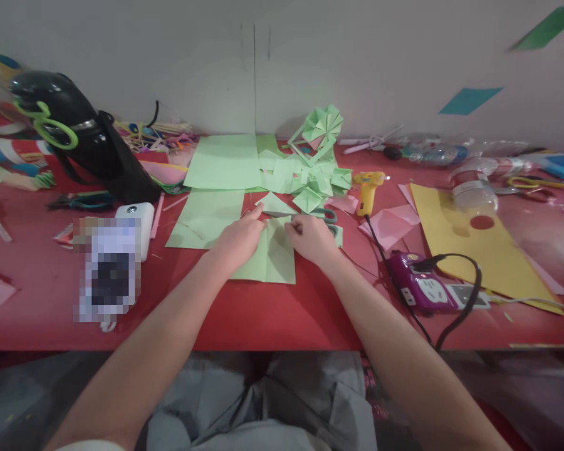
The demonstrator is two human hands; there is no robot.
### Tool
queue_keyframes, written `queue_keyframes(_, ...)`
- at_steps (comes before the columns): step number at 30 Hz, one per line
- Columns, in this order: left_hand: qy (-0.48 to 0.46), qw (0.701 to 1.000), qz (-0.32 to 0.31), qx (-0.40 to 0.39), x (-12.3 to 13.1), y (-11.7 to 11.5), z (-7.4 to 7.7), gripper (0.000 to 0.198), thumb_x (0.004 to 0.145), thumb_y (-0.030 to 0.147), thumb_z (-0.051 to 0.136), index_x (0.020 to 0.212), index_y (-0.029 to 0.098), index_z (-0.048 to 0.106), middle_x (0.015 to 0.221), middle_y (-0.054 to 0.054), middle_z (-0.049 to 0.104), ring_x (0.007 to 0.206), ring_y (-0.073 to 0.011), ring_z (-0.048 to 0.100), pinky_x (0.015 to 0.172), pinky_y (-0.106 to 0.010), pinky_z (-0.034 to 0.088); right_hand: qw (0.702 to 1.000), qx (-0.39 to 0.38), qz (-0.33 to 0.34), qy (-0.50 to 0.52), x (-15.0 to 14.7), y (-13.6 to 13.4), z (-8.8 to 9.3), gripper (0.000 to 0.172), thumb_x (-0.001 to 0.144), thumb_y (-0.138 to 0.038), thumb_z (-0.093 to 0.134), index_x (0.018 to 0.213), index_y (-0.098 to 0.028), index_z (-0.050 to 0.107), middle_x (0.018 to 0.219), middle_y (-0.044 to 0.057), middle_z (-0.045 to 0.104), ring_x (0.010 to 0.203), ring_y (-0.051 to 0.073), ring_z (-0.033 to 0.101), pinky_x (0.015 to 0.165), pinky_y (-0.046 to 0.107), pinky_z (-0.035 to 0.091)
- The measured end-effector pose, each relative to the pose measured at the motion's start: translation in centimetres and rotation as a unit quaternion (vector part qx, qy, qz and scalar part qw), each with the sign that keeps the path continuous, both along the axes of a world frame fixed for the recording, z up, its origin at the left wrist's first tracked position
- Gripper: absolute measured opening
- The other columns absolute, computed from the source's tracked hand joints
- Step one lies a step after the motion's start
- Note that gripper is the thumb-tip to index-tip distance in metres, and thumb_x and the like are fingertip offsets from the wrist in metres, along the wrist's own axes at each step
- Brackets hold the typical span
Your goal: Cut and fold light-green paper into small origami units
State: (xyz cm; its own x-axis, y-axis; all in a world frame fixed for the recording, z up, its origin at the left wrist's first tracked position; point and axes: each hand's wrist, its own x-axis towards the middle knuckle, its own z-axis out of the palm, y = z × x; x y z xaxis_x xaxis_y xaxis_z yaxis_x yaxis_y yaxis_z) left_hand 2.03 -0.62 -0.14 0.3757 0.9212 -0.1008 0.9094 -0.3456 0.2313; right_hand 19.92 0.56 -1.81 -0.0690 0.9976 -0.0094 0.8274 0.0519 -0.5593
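Note:
A light green paper sheet [275,266] with a crease down its middle lies flat near the table's front edge. My left hand [242,241] is closed at its upper left, one finger stretched forward and the others bent against the paper. At the upper right edge, my right hand [314,237] is closed with curled fingers pinching the sheet. Just beyond my fingertips is a triangular green paper piece [275,204]. Green-handled scissors [329,216] lie partly hidden behind my right hand. Further back stand folded green paper shapes [317,181], one fan-like rosette [324,125] among them.
Green sheets [223,161] lie at the back. To the right are a yellow glue gun [369,191], a purple power strip [420,282] with cables, yellow paper [493,250] and a plastic bottle [474,188]. A black object [94,144], a white device [143,228] and a blurred-out phone [110,269] occupy the left.

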Motion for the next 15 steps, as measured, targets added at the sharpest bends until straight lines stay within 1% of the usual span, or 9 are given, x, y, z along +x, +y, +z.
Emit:
queue_keyframes(3, 0.006, 1.0, 0.002, 0.013, -0.02, -0.09, -0.09, 0.061, 0.085, -0.005, 0.032, 0.134, 0.018, 0.059, 0.165, -0.008, 0.021, 0.132, -0.0304, 0.055, 0.093, -0.039, 0.055, 1.0, -0.002, 0.0, -0.016, -0.06, -0.13, -0.02, 0.029, 0.088, -0.031, 0.05, 0.062, -0.021, 0.043, 0.063, 0.0, 0.053, 0.057, 0.012, 0.037, 0.055, 0.028, 0.024)
queue_keyframes(6, 0.014, 0.999, 0.002, 0.031, -0.25, -0.05, -0.3, 0.066, 0.081, -0.006, 0.035, 0.137, 0.02, 0.056, 0.165, -0.009, 0.021, 0.118, -0.0298, 0.065, 0.083, -0.038, 0.058, 1.0, 0.006, 0.006, -0.026, 0.0, -0.11, -0.15, 0.03, 0.09, -0.033, 0.048, 0.064, -0.021, 0.043, 0.066, 0.0, 0.054, 0.059, 0.013, 0.038, 0.055, 0.028, 0.023)
queue_keyframes(9, 0.02, 0.999, -0.001, 0.038, -0.4, 0.01, -0.44, 0.07, 0.078, -0.007, 0.036, 0.139, 0.021, 0.054, 0.165, -0.01, 0.02, 0.108, -0.0299, 0.069, 0.077, -0.038, 0.058, 0.999, 0.015, 0.013, -0.029, 0.15, 0.02, -0.33, 0.03, 0.091, -0.034, 0.047, 0.065, -0.021, 0.043, 0.067, 0.001, 0.055, 0.059, 0.013, 0.039, 0.056, 0.027, 0.023)
queue_keyframes(11, 0.019, 0.999, 0.0, 0.038, -0.37, 0.04, -0.48, 0.067, 0.079, -0.007, 0.036, 0.137, 0.021, 0.057, 0.165, -0.009, 0.02, 0.108, -0.0301, 0.069, 0.077, -0.038, 0.058, 0.999, 0.018, 0.017, -0.032, 0.22, 0.11, -0.41, 0.03, 0.091, -0.034, 0.047, 0.065, -0.021, 0.043, 0.066, 0.001, 0.055, 0.058, 0.013, 0.039, 0.055, 0.027, 0.022)
queue_keyframes(15, 0.009, 0.999, 0.003, 0.037, -0.19, 0.08, -0.51, 0.06, 0.083, -0.006, 0.034, 0.13, 0.02, 0.061, 0.165, -0.008, 0.022, 0.118, -0.0312, 0.064, 0.082, -0.039, 0.057, 0.999, 0.021, 0.013, -0.04, 0.19, 0.14, -0.32, 0.03, 0.091, -0.034, 0.047, 0.064, -0.021, 0.042, 0.067, 0.001, 0.057, 0.059, 0.013, 0.039, 0.055, 0.027, 0.023)
